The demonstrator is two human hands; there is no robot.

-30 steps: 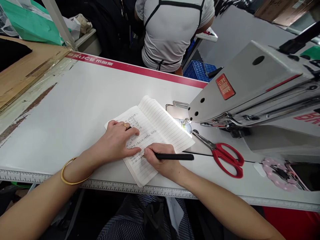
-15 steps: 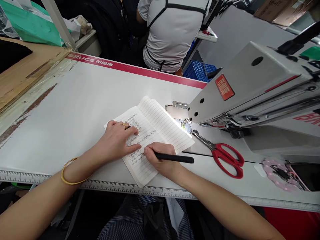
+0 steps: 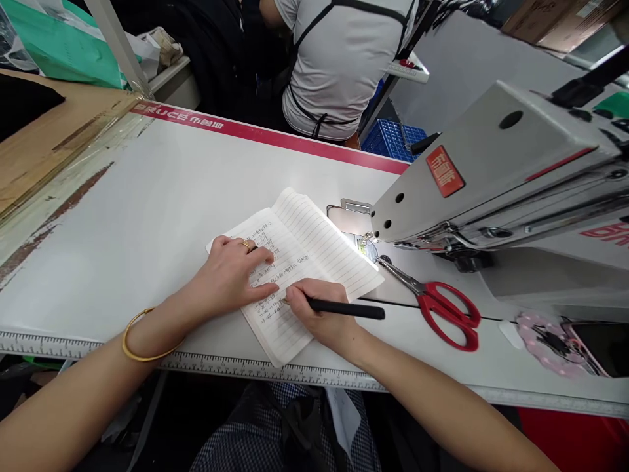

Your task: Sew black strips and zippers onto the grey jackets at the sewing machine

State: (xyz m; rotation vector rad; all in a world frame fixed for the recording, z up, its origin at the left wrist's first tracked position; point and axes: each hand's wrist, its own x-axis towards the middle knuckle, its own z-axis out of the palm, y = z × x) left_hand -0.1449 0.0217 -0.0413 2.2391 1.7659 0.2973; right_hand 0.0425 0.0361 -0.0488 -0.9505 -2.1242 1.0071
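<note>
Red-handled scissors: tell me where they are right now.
In the head view, the red-handled scissors lie on the white sewing table, right of the open notebook and just below the sewing machine's head.

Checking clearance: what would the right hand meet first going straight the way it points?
The right hand would likely meet the left hand first, at its thumb, over the notebook; height is unclear.

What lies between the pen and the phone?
From the pen to the phone, the head view shows the scissors, a white piece and a pink ring.
</note>
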